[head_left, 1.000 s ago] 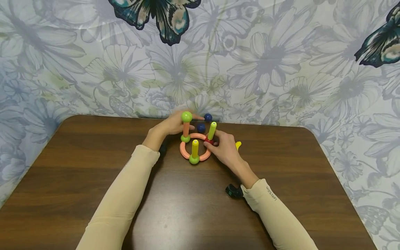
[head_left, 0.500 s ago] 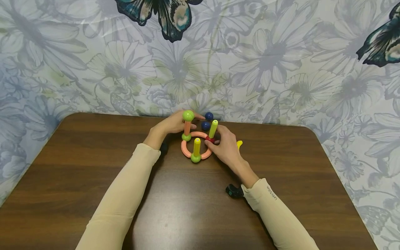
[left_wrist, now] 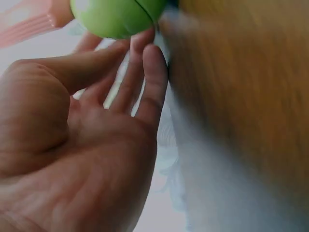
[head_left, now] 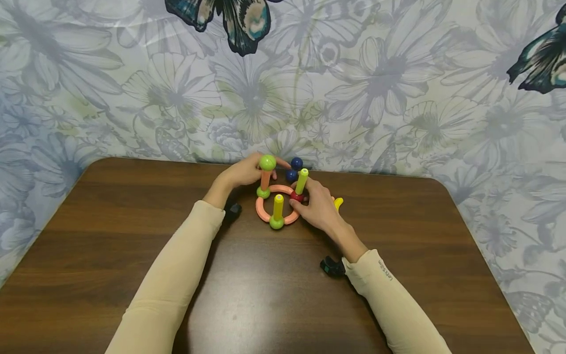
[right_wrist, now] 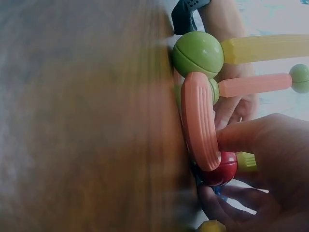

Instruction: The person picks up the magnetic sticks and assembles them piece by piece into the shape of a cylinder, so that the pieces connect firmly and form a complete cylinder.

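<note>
Near the table's far edge stands a toy frame: a ring of curved salmon rods [head_left: 263, 210] joined by balls. Upright from it rise a yellow rod [head_left: 278, 206] on a green ball [head_left: 276, 223], a lime rod [head_left: 302, 182] on a red ball [head_left: 297, 196], and a salmon rod [head_left: 265, 180] topped by a green ball [head_left: 267, 162]. My right hand [head_left: 319, 205] holds the red ball between thumb and fingers. Behind the salmon upright, my left hand [head_left: 242, 174] reaches, fingers extended, towards two blue balls [head_left: 291, 175]. In the left wrist view, its palm [left_wrist: 96, 145] holds nothing.
A yellow piece [head_left: 338, 203] lies just right of my right hand, partly hidden by it. The patterned wall [head_left: 380, 123] rises directly behind the wooden table [head_left: 265, 295]. Black wrist devices [head_left: 332, 266] sit under both wrists.
The nearer blue ball has shifted right and away from the ring, closer to the farther blue ball. My right hand stays on the red ball; the left hand has moved only slightly.
</note>
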`<state>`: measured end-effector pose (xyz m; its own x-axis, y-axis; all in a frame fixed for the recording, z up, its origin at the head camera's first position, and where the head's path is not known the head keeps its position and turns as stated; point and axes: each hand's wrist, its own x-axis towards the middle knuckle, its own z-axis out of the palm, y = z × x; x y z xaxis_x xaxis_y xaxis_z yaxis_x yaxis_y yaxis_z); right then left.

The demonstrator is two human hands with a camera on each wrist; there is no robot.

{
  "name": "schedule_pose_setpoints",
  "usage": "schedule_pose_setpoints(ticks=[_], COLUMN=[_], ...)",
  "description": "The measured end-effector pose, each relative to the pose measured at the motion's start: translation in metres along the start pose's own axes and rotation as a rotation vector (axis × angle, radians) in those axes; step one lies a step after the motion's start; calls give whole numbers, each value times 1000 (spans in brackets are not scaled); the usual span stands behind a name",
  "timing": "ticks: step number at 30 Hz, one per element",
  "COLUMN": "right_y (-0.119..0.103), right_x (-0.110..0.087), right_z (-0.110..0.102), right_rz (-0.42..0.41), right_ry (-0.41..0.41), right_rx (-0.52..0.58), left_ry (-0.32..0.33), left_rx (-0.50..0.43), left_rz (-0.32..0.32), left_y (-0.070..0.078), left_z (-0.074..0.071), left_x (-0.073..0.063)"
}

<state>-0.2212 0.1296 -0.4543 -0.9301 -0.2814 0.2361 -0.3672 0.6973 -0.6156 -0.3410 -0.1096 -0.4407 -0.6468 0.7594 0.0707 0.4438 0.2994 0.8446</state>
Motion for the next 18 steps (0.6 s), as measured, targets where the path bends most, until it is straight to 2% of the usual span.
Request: schedule_pose_setpoints(ticks=[4,7,10,13,18], right_y=[-3,-5,-7,-9,-12], right_x=[1,2,2,2,2], right_z=[-1,-1,-2,-3,-3], right_rz=[26,47,65,79,91], right_ry=[-25,-47,-61,-67,-58], right_rx=[1,19,36,42,44], left_ry=[-3,-41,-75,-79,-14], left_rx=[-52,-34,5,22,13], left_rz=[25,62,72,41,-42], left_y=[-2,-1,1,2,1], left_z=[-2,-3,-4,-5,-10], left_x=[0,1,1,1,-2])
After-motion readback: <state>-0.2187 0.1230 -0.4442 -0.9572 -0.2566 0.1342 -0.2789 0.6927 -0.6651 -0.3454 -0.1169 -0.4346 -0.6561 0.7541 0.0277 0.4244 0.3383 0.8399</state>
